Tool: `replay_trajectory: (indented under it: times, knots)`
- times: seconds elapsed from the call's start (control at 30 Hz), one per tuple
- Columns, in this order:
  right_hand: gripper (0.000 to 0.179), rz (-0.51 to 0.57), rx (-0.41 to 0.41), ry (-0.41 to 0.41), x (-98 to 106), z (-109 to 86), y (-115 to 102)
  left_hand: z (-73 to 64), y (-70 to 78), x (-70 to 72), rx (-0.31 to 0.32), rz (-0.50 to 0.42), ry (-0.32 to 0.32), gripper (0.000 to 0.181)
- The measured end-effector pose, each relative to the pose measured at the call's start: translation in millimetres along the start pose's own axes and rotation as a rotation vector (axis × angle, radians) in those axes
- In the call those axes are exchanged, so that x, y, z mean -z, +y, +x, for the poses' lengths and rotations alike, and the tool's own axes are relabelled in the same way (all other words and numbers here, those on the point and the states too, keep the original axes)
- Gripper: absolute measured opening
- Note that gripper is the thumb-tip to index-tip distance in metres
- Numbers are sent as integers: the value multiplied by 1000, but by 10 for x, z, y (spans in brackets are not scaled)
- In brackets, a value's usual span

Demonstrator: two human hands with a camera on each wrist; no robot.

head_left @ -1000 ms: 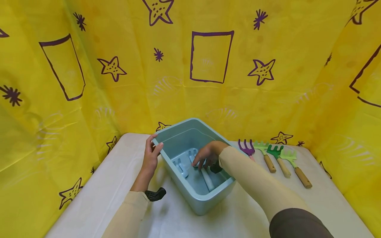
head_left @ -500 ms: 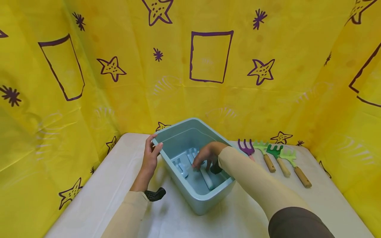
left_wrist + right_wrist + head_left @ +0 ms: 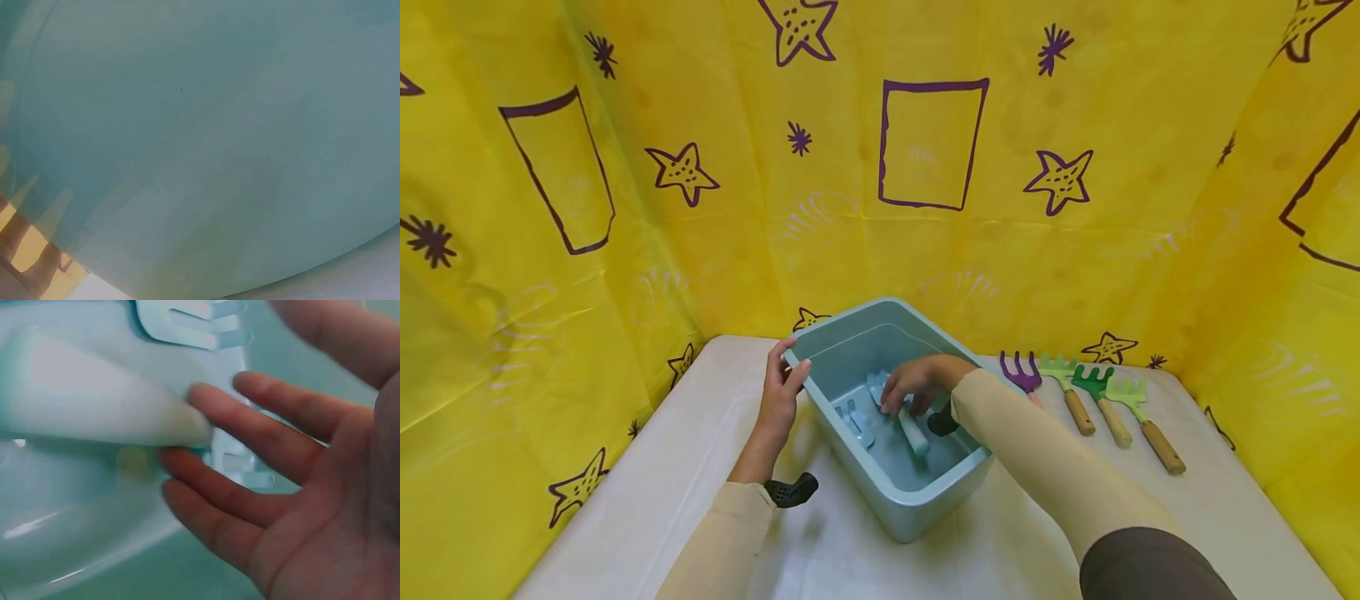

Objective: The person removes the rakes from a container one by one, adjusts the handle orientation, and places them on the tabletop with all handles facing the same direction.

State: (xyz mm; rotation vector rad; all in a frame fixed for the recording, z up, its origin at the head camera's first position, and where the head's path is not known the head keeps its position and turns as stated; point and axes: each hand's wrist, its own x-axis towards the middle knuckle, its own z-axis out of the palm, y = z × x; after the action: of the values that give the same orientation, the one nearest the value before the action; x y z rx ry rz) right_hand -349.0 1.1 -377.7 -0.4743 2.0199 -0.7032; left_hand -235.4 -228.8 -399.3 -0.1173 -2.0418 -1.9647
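Observation:
A light blue plastic bin [image 3: 917,500] stands on the white table. My left hand [image 3: 784,382] grips its left rim; in the left wrist view the bin wall [image 3: 200,137] fills the picture. My right hand [image 3: 901,400] reaches into the bin and holds a pale blue rake by its white handle [image 3: 913,435], raised off the floor of the bin. In the right wrist view the handle [image 3: 94,400] lies against my fingertips [image 3: 200,394], with rake tines [image 3: 194,322] above. A second pale blue rake [image 3: 857,421] lies in the bin.
To the right of the bin, a purple fork [image 3: 1021,371] and three green rakes [image 3: 1097,387] with wooden handles lie in a row on the table [image 3: 647,492]. Yellow patterned cloth [image 3: 925,208] walls in the back and both sides.
My right hand has taken hold of the white-handled rake and lifted it up and toward the back of the bin. The left hand has not moved.

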Motion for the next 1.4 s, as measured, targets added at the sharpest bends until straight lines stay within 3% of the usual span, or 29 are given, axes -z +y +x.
replay_trajectory:
  times: [0.07, 0.17, 0.3, 0.4, 0.5, 0.67, 0.83, 0.9, 1.0, 1.1, 1.4]
  knots:
    - [40, -36, 44, 45, 1, -12, 11, -4, -2, -4, 8, 0, -1, 55]
    - [42, -67, 68, 113, -10, -32, 12, 51, -130, 14, 11, -3, 7, 54]
    - [41, 4, 67, 241, -34, -74, -11, 131, -317, 35, -6, 14, 28, 52]
    - [37, 33, 60, 287, -33, -87, -18, 134, -332, 27, -20, 27, 39, 51]
    - [30, -15, 27, 218, -12, -62, -3, 136, -332, 28, -21, 26, 39, 52]
    - [30, -57, -39, 7, 19, 10, 35, 120, -278, 32, 2, -8, 21, 52]
    - [36, -62, -119, -165, 0, 40, 32, 40, -84, 4, 11, -7, 6, 54]
    - [37, -51, -132, -196, -16, 47, 29, 9, -15, -10, 11, 6, 2, 54]
    - [39, -12, -144, -190, -32, 41, 22, -10, 25, -17, 10, 5, 1, 54]
    - [39, 26, -133, -132, -38, 21, 16, -17, 33, -14, 10, 0, 2, 54]
    - [40, -31, 28, 32, -14, -52, -4, -25, 31, -5, 1, 6, 4, 54]
